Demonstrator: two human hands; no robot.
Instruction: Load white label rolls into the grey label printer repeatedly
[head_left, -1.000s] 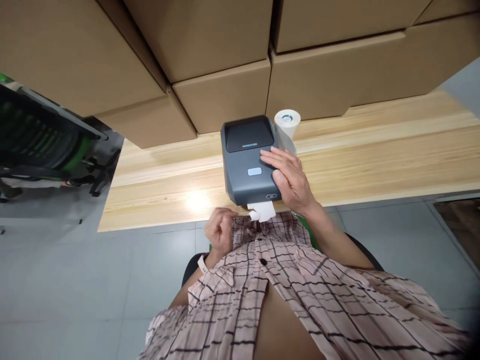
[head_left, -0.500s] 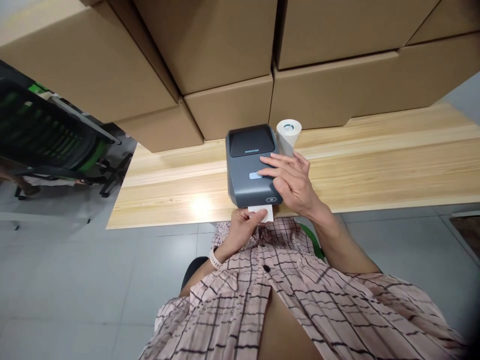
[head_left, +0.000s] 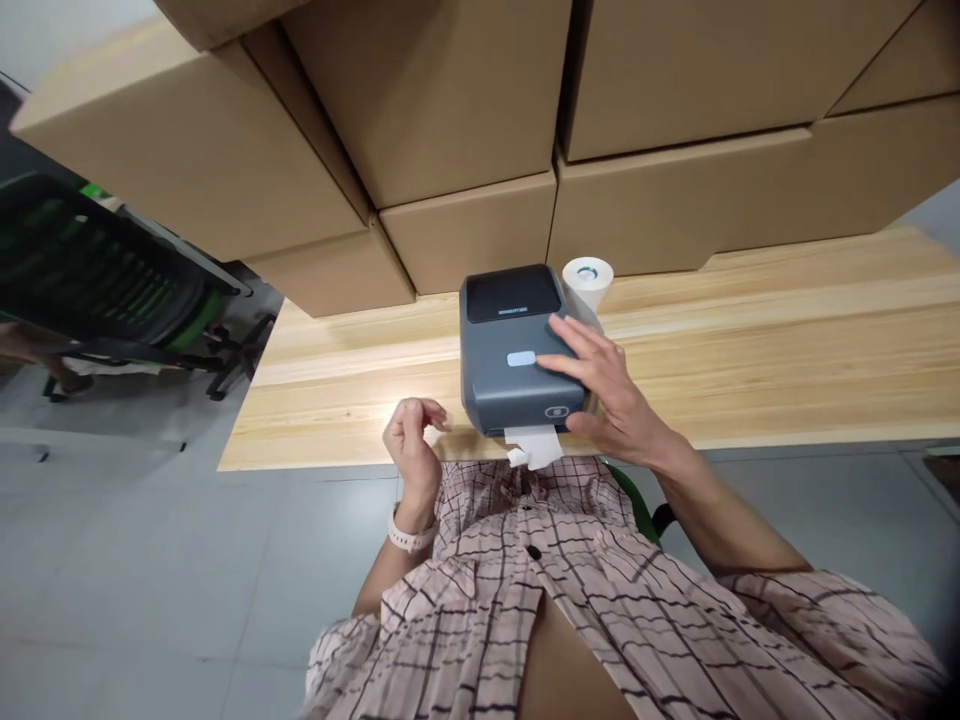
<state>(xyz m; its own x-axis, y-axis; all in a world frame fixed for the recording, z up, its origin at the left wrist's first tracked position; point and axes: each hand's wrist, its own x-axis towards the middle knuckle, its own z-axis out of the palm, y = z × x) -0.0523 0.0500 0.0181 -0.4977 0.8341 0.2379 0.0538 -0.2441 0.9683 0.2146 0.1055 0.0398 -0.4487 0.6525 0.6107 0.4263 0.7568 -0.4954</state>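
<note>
Paper strip [head_left: 535,447] was out but not free of the label printer [head_left: 495,385]; left hand [head_left: 415,442] half-curled, couldn't tell if empty, right hand [head_left: 611,395] splayed on top.

Office-like workspace, wheeled chair [head_left: 97,275], desktop printer [head_left: 502,387], stacked cardboard boxes [head_left: 442,110]

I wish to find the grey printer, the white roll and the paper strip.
Grey printer [head_left: 511,339]: head view, on its top.
White roll [head_left: 588,297]: head view, on its side.
Paper strip [head_left: 535,445]: head view, on its middle.
</note>
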